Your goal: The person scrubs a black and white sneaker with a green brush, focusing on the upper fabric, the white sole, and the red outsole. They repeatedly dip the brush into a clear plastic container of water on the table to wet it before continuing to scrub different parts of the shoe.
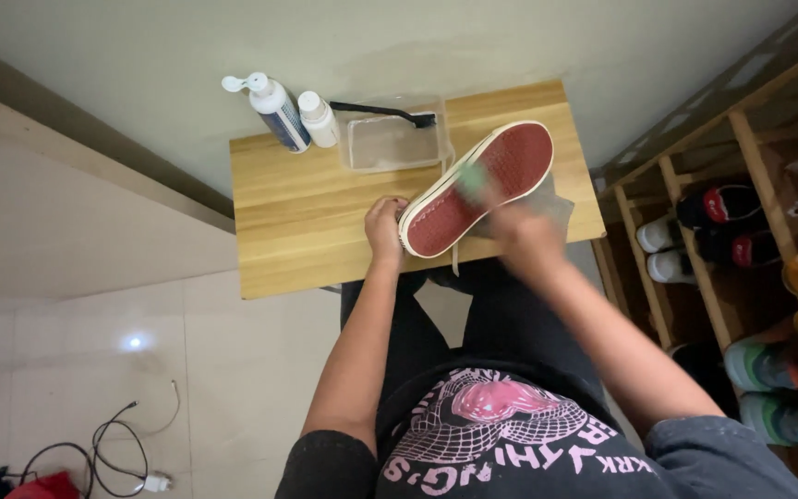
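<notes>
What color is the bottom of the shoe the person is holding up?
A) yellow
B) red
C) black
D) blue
B. The shoe is turned sole-up on the wooden table, and its sole is red with a white edge; the left hand grips its heel end while the blurred right hand is at its side.

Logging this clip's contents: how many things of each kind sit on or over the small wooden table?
White plastic bottles: 2
Clear plastic tub: 1
Black long-handled brush: 1
Red-soled canvas shoe, held by left hand: 1
Green scrubbing item, blurred, in right hand: 1
Total: 6
</notes>
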